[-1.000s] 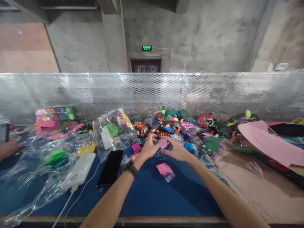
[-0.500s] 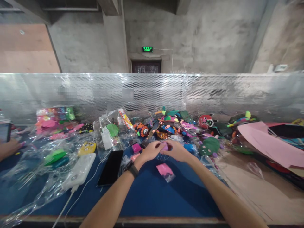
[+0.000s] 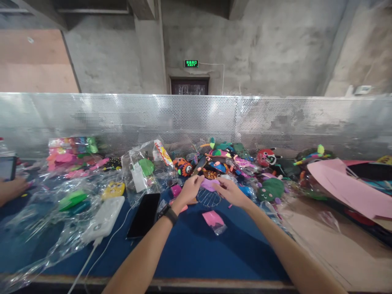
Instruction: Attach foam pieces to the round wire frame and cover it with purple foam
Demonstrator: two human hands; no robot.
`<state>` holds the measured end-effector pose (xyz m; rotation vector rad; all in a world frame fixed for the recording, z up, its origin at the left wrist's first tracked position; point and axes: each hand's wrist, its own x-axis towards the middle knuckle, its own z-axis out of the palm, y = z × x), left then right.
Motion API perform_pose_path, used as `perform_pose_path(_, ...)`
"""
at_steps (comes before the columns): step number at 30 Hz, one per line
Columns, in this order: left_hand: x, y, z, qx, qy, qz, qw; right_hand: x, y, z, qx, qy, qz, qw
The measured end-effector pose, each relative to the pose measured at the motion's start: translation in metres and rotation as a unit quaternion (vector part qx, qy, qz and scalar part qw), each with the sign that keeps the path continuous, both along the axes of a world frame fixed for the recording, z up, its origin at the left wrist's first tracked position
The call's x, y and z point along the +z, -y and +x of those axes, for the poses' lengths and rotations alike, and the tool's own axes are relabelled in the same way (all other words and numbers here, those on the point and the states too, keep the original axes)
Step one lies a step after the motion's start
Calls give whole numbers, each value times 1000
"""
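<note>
A flattened piece of purple modelling clay [image 3: 210, 184] is stretched between my two hands. My left hand [image 3: 192, 188] pinches its left end, and my right hand [image 3: 230, 191] grips the right end. Just beneath the clay lies a clear, ribbed, shell-shaped piece [image 3: 209, 199] on the blue table surface [image 3: 214, 257]. Closer to me is a pink clay packet [image 3: 213, 221] in clear wrap. A magenta packet [image 3: 176, 190] sits left of my left hand, with a salmon-pink piece partly hidden behind my wrist.
A black phone [image 3: 143, 215] and a white power bank [image 3: 103, 219] with a cable lie to the left. Clay figures [image 3: 219, 157] are heaped along the perforated metal panel [image 3: 199, 118]. Pink sheets [image 3: 349, 183] lie at right. Another person's hand [image 3: 12, 190] holds a phone at far left.
The purple clay, mostly hidden between my fingers before, is now drawn out wide and flat. My hands have moved apart, and the ribbed clear piece below shows more.
</note>
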<state>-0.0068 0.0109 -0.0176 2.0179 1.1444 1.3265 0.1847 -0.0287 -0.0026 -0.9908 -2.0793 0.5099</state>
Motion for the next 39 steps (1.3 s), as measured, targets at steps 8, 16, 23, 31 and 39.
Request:
perform_pose_path(8, 11, 10, 9, -94, 174, -123, 973, -7, -17, 6, -166, 45, 74, 982)
perform_pose_path(16, -2, 12, 18, -54, 153, -123, 979, -11, -2, -10, 18, -27, 9, 999)
perform_pose_path(23, 4, 17, 15, -115, 29, -57, 991, -3, 3, -11, -30, -20, 37, 999)
perform_pose_path(31, 5, 20, 12, -82, -59, -50, 994, -4, -5, -3, -79, 75, 66, 992)
perform_pose_path(39, 3, 9, 9, -42, 29, -91, 995, 4, 2, -5, -54, 42, 83, 994)
